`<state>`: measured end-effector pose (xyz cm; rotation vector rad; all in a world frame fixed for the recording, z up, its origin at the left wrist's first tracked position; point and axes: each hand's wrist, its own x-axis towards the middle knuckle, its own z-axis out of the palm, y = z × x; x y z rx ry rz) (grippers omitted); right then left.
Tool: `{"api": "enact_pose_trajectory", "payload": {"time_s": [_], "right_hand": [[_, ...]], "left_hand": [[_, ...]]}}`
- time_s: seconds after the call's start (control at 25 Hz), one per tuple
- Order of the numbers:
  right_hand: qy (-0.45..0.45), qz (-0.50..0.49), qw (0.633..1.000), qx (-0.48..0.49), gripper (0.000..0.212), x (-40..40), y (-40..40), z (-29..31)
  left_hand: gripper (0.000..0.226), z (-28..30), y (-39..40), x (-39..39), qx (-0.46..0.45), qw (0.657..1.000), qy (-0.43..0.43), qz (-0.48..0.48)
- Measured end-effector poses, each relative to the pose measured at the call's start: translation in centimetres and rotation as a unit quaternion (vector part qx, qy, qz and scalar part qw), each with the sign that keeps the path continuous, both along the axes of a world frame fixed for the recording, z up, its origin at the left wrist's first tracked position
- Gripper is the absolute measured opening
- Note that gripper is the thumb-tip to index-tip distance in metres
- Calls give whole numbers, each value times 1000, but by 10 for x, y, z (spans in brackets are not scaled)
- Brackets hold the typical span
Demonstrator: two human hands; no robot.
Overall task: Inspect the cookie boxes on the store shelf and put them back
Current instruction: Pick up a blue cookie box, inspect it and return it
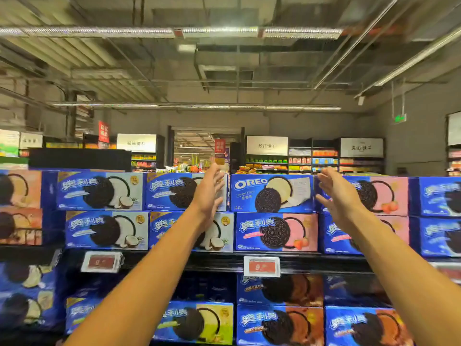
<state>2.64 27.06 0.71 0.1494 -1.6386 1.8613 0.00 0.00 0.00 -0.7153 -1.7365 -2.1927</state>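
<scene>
Oreo box (pixel 271 193) on top shelf row, between both raised hands. Left hand (pixel 208 196) and right hand (pixel 340 196) spread wide, fingers straight, holding nothing.

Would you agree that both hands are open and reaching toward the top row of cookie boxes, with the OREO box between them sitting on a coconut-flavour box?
Not quite. In the head view, the OREO box sits on a pink strawberry box, not a coconut one. The left hand and right hand are indeed open, reaching toward the top row.
</scene>
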Motion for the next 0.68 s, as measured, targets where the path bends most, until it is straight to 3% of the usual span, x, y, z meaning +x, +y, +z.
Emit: {"api": "enact_pose_trajectory", "payload": {"time_s": [0.24,0.4,0.56,0.68], "right_hand": [[-42,-5,999,19,33,-4,-4,-6],[-48,-11,999,22,19,-2,-6,-6],[-24,-23,999,21,24,-5,-10,-11],[21,-41,999,5,22,-11,-14,-18]], "left_hand": [[63,-5,9,-3,-21,999,-30,-9],[62,-6,10,-7,-15,999,-46,-12],[45,-8,11,-7,-51,998,-23,20],[48,-11,11,-8,-30,999,-11,37]]}}
